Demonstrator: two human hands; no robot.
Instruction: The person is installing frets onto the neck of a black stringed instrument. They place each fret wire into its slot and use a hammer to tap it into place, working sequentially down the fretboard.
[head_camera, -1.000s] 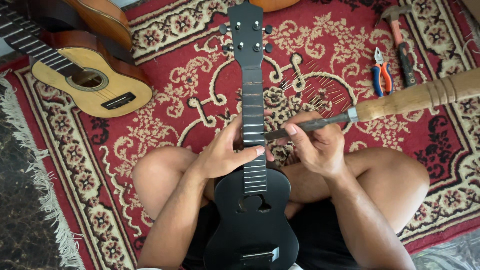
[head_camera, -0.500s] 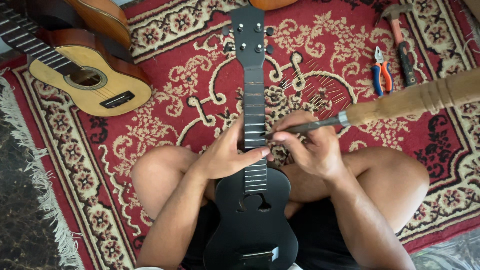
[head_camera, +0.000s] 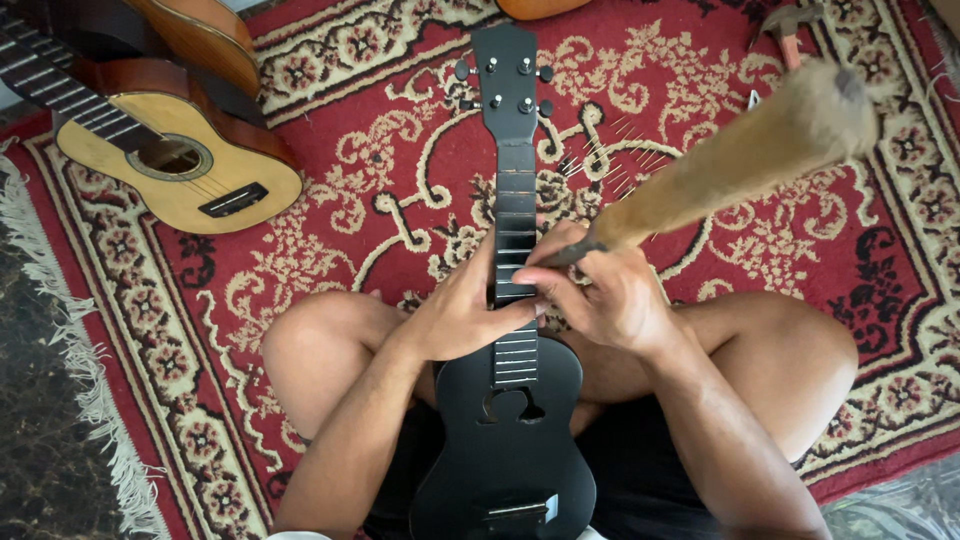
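Resting across the person's lap, the black ukulele (head_camera: 512, 440) points its headstock toward the far edge of the red rug (head_camera: 330, 200). The left hand (head_camera: 462, 318) wraps its fingers around the neck, while the right hand (head_camera: 612, 300) has its fingers closed on a wooden-handled tool (head_camera: 740, 160) whose tip meets the fretboard.

Bare forearms and knees, black shorts (head_camera: 640, 450), no sleeves

wooden tool handle (head_camera: 740, 160) blurred, ukulele body (head_camera: 505, 470) cut off below
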